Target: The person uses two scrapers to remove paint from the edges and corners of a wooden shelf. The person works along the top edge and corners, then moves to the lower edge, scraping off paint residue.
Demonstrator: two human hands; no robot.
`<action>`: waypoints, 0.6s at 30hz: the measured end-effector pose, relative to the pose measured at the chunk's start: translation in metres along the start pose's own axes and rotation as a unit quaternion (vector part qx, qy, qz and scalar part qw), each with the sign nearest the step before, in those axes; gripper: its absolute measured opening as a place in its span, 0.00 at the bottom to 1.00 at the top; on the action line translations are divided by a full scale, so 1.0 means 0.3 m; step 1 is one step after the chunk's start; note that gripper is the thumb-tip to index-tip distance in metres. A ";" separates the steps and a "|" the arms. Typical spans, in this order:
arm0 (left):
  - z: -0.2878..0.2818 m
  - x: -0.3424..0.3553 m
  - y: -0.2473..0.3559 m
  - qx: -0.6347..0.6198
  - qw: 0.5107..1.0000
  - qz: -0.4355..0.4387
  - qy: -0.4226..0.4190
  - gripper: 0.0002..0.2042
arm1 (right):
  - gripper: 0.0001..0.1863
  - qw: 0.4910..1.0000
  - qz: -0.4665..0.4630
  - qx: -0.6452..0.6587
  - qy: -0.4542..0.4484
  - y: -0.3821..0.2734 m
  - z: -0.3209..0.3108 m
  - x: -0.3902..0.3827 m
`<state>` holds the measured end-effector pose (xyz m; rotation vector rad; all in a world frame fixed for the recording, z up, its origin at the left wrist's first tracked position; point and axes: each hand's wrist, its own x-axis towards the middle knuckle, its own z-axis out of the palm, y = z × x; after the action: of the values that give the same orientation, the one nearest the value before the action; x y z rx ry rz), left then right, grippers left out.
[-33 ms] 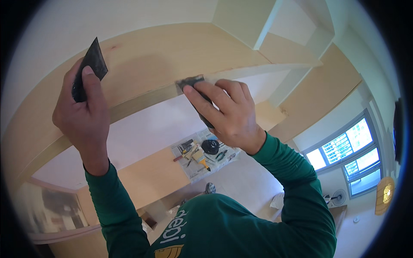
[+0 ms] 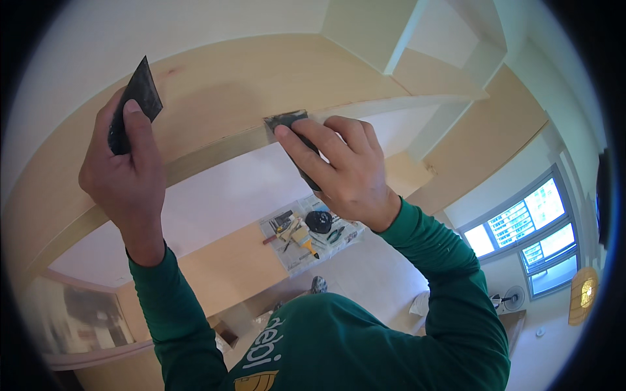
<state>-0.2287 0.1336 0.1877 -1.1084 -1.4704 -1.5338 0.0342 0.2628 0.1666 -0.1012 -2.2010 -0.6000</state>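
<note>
My left hand grips a dark, flat putty scraper, thumb across its face and pointed corner upward. This scraper is held off to the left, with the pale wood shelf behind it. In my right hand is a second dark scraper, fingers pressed along it. Its broad end lies against the shelf's front edge, where a thin rough line runs along the upper corner. My fingers hide much of the right scraper.
Below the shelf, newspaper on a wooden surface holds a yellow-handled brush, a black bundle and pliers. An upright panel stands on the shelf. At right are a window and a fan.
My right hand and its scraper have shifted very slightly up and to the left along the shelf edge. My left hand has barely moved.
</note>
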 end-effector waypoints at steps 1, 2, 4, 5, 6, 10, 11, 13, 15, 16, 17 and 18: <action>0.005 0.002 -0.004 0.000 1.000 0.005 0.009 0.11 | 0.31 1.000 -0.004 0.002 0.002 0.003 0.010 0.007; 0.003 0.001 -0.004 -0.002 1.000 0.004 0.008 0.11 | 0.31 0.999 0.002 0.002 -0.042 -0.001 0.010 0.008; 0.001 0.000 -0.008 -0.004 1.000 -0.001 0.008 0.10 | 0.30 0.999 -0.030 -0.016 -0.005 -0.001 0.017 0.015; -0.003 -0.001 -0.009 -0.005 1.000 -0.006 0.003 0.10 | 0.30 0.998 -0.052 -0.021 0.013 -0.005 0.018 0.017; -0.002 -0.003 -0.010 -0.007 1.000 -0.009 -0.005 0.10 | 0.30 0.999 -0.046 -0.023 -0.006 -0.005 0.022 0.022; 0.000 -0.002 -0.012 -0.012 1.000 0.010 0.010 0.10 | 0.29 1.000 -0.030 -0.003 0.009 -0.037 0.026 0.035; 0.002 -0.003 -0.011 -0.017 1.000 0.016 0.014 0.10 | 0.29 1.000 -0.010 0.005 -0.016 -0.046 0.031 0.041; -0.003 -0.001 -0.010 -0.021 0.999 0.018 0.017 0.10 | 0.29 0.999 -0.043 0.011 -0.012 -0.074 0.021 0.042; -0.009 0.000 -0.007 -0.025 1.000 0.009 0.004 0.10 | 0.30 0.999 -0.050 0.004 -0.008 -0.080 0.017 0.049; -0.013 0.001 -0.005 -0.017 1.000 0.007 0.004 0.10 | 0.30 0.999 -0.049 -0.004 0.009 -0.076 0.018 0.055; -0.016 0.002 -0.005 -0.010 1.000 0.004 0.003 0.09 | 0.30 0.998 -0.047 -0.012 0.037 -0.072 0.019 0.059; -0.019 0.001 -0.004 -0.001 1.000 0.004 0.003 0.09 | 0.30 0.999 -0.042 -0.004 0.021 -0.070 0.024 0.064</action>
<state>-0.2306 0.1281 0.1876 -1.1089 -1.4580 -1.5328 0.0110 0.2452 0.1690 -0.0007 -2.1700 -0.6506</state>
